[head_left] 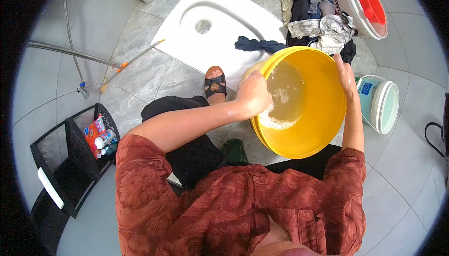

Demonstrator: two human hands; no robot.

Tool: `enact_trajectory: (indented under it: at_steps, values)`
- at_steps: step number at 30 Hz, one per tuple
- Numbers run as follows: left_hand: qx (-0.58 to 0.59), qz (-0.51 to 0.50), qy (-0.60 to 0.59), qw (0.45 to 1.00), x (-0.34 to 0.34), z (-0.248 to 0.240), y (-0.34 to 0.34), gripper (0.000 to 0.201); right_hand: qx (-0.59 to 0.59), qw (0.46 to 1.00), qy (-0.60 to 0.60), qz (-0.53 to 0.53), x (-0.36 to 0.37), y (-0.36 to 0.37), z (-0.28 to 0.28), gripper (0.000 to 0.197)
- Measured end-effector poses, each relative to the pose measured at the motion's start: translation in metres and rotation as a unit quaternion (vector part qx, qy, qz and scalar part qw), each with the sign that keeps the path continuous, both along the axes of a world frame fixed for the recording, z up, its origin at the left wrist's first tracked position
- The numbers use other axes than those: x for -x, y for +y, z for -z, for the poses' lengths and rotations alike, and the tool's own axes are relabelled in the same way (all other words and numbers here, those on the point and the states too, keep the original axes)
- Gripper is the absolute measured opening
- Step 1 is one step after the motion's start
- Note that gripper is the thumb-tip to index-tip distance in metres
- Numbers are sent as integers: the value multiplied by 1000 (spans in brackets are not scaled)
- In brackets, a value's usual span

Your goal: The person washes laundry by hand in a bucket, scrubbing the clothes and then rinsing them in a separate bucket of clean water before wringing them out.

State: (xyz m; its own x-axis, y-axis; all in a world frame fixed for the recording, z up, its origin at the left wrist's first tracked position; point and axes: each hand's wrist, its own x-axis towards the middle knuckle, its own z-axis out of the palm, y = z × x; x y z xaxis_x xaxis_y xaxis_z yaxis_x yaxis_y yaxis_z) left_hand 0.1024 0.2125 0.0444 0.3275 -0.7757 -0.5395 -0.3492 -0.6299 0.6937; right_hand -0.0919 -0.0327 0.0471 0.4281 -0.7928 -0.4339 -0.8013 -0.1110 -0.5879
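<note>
Big round yellow plastic bucket (pixel 320 120) right in front, tipped left, left hand (pixel 256 93) clenched on its rim, right hand (pixel 345 74) against the opposite side (can't tell how tightly). Probably two-handed because the cloudy, sudsy water (pixel 287 85) inside is heavy. Farther out, twisted navy cloth (pixel 257 45) over a white squat toilet (pixel 220 28); dark and grey-white clothes (pixel 327 29) heaped beside it, maybe to keep them handy.

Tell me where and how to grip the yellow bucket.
Grip the yellow bucket by its rim, coming from left and right, where the left hand and right hand are. Its wide, round mouth is tilted and cloudy water lies inside, so two opposite holds should probably steady it best.
</note>
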Motion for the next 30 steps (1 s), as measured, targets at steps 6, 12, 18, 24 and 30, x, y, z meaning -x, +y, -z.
enact_trajectory:
  at_steps: [6,12,18,24,30]
  values:
    - [-22,33,41,998,-9,-2,6,41,-38,943,43,-327,-22,-39,11,31]
    - [-55,110,12,992,-23,-5,-5,37,-287,921,49,-260,-69,-68,91,27]
    - [-23,79,-48,995,-25,5,-13,26,38,767,-31,-639,-33,-103,201,53]
    - [9,24,-49,998,-17,21,-15,19,25,890,161,-426,-30,-59,224,54]
    - [38,-2,-49,998,-11,14,-21,24,147,874,37,-462,-41,-65,223,21]
